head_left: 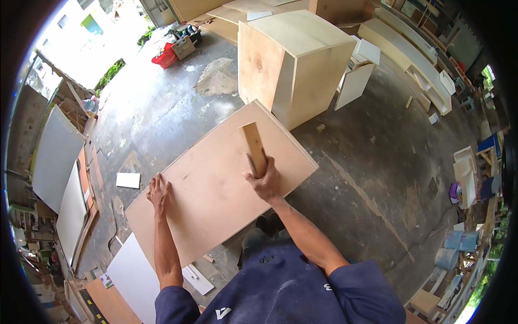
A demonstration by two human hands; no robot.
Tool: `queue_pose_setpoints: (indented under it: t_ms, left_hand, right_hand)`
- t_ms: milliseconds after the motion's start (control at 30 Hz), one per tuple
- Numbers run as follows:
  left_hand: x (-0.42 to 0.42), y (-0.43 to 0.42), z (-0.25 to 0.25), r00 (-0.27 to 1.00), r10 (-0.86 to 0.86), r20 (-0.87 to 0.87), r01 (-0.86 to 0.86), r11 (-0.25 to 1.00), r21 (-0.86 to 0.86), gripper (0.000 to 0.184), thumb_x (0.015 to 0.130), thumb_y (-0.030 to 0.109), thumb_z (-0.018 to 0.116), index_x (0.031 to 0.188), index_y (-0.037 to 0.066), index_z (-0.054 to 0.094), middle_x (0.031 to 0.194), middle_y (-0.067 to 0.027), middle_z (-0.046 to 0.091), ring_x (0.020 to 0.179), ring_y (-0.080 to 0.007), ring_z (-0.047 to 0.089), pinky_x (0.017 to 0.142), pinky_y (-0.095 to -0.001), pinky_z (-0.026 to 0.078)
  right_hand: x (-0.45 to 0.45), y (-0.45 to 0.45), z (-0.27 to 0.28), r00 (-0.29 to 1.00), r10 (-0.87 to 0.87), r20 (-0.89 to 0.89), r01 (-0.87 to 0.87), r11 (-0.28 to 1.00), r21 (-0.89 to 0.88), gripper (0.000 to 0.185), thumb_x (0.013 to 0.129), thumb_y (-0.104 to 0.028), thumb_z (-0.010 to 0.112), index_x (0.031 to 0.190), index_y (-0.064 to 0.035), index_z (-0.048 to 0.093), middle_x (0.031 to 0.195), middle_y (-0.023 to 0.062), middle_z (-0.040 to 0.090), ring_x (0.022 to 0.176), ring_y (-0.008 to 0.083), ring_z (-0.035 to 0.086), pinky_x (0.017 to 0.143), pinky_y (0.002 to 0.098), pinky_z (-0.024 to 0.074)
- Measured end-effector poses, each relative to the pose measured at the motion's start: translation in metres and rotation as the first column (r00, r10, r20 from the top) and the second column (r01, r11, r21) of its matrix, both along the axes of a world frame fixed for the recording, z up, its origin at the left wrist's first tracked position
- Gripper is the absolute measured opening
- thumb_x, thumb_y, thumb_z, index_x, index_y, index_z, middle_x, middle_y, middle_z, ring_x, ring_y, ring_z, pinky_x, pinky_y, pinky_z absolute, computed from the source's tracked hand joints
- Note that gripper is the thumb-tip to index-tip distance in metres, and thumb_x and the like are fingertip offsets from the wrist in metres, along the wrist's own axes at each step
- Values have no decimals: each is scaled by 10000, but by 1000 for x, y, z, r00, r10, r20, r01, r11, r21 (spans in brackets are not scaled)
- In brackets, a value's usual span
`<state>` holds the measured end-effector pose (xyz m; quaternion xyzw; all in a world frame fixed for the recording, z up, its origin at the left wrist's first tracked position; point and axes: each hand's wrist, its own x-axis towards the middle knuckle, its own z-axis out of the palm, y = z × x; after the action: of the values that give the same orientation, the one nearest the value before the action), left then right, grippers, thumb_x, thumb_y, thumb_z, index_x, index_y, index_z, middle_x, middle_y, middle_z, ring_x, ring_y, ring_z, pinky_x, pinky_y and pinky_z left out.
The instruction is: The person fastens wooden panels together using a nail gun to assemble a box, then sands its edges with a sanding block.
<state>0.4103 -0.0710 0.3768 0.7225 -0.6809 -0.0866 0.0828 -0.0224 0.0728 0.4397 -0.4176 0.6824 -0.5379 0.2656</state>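
A large pale plywood panel (210, 189), looking like the top of a flat box or cabinet, lies in front of my body. My left hand (158, 194) rests near its left edge with the fingers stretched out over the surface. My right hand (265, 182) is closed around the lower end of a short wooden block (252, 141) above the right part of the panel. The block's far end points away from me. Whether the block touches the panel I cannot tell. My right fingers hide its near end.
A big plywood cabinet (291, 59) stands just beyond the panel. White boards (135, 275) lie at the lower left, and a small white piece (128, 180) is on the concrete floor (372, 178). A red bag (165, 55) sits farther back. Timber and scraps line the right side.
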Motion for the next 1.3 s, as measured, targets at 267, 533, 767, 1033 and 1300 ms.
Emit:
queue_pose_setpoints:
  t_ms: [267, 533, 767, 1033, 1300]
  left_hand:
    - [137, 132, -5, 723, 560, -404, -611, 792, 5, 644, 957, 441, 654, 1411, 7, 513, 1314, -107, 586, 1136, -247, 612, 851, -418, 536]
    - [163, 163, -11, 426, 785, -450, -600, 617, 509, 604, 963, 518, 618, 1239, -18, 584, 1091, -102, 608, 963, -248, 613, 778, -412, 527]
    - [140, 180, 5, 389, 764, -514, -638, 626, 448, 640, 967, 585, 585, 1088, -41, 646, 896, -97, 626, 813, -250, 614, 714, -408, 519]
    - [66, 182, 83, 532, 624, -572, -698, 706, 120, 750, 973, 662, 548, 915, -66, 716, 674, -92, 647, 640, -251, 615, 640, -402, 509]
    - [-30, 104, 156, 749, 590, -300, -631, 774, -54, 902, 851, 776, 630, 788, -122, 698, 749, -206, 692, 691, -307, 627, 702, -465, 499]
  right_hand:
    - [-115, -91, -24, 668, -201, -716, 359, 930, 75, 726, 760, -455, 749, 1245, 32, 517, 1136, 238, 672, 1113, 418, 623, 1045, 539, 421]
    - [-97, -147, -4, 926, -7, -377, 235, 793, 562, 911, 733, -562, 719, 1356, 60, 487, 1234, 283, 672, 1159, 434, 652, 1046, 491, 483]
    - [-95, -131, -3, 915, -132, -381, 331, 786, 522, 794, 681, -492, 765, 1239, 44, 586, 1141, 260, 710, 1087, 381, 697, 955, 441, 560]
    - [-163, -39, -2, 851, -371, -373, 509, 760, 405, 718, 616, -460, 770, 1105, 52, 650, 1080, 282, 718, 1015, 431, 710, 899, 471, 570]
    - [-279, 44, 63, 726, -555, -408, 686, 626, 370, 741, 591, -479, 753, 1081, 73, 688, 1092, 266, 727, 1050, 429, 701, 906, 475, 551]
